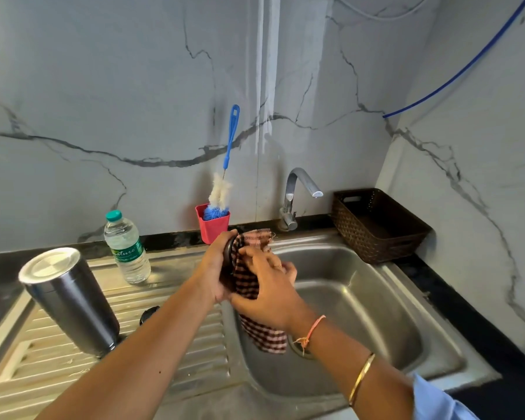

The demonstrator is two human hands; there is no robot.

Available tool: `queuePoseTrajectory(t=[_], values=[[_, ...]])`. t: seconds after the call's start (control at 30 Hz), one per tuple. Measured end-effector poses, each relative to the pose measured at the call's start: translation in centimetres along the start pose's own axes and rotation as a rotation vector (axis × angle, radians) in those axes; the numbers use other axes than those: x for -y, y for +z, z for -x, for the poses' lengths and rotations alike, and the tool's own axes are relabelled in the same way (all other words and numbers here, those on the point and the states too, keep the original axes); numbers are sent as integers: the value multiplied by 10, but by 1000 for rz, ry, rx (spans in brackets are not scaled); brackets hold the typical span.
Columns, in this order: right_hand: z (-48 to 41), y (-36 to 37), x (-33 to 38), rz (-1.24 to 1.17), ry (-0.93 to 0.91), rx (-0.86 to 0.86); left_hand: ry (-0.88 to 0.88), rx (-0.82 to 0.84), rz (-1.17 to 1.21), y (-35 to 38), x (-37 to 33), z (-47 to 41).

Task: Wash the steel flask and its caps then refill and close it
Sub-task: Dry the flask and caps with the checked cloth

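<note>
Steel flask (70, 301) stands mouth down on the drainboard (43, 374) at lower left, a black cap (149, 313) just beside it. At frame centre, over the sink (361, 298), the left grip (215, 268) clasps a dark cap (228, 256) while the right grip (267, 286) clutches a checked cloth (265, 334) pressed against it. Farther back stand a bottle (128, 250), a red cup (212, 225) holding a brush (225, 177), a tap (297, 195) and, at right, a basket (376, 225).

Home kitchen, steel sink (437, 356), tap (297, 192), marble-look wall (103, 101)
</note>
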State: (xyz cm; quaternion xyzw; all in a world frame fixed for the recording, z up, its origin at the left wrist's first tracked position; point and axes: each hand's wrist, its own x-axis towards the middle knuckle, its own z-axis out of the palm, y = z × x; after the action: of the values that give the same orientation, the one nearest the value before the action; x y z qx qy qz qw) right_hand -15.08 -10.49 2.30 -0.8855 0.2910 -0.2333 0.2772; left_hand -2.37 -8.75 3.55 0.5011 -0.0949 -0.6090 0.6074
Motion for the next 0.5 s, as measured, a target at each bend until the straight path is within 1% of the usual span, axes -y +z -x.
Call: queuePoseTrajectory(t=[0.07,0.1,0.13,0.2,0.3,0.33,0.37,0.4,0.43,0.47,0.5], values=[[-6,3,-11,477,-139,-182,29,-36,-64,7,-10,2],[-10,2,-14,604,-176,-268,62,-53,-104,11,-14,3],[-15,3,-15,649,-195,-319,103,-73,-153,14,-16,2],[-19,4,-12,587,-201,-377,168,-110,-249,20,-16,5],[-18,8,-8,436,-132,-338,188,-79,-305,19,-9,8],[-18,7,-4,349,-87,-306,209,-66,-312,16,-5,6],[-18,5,-2,195,-21,-286,248,-49,-328,14,-1,6],[-19,0,2,-50,89,-250,328,-27,-352,11,2,4],[-20,-7,9,-365,189,-231,434,-4,-394,11,3,4],[-20,-14,17,-710,253,-214,534,20,-408,10,3,3],[-20,-14,20,-923,276,-226,598,32,-409,13,-1,6]])
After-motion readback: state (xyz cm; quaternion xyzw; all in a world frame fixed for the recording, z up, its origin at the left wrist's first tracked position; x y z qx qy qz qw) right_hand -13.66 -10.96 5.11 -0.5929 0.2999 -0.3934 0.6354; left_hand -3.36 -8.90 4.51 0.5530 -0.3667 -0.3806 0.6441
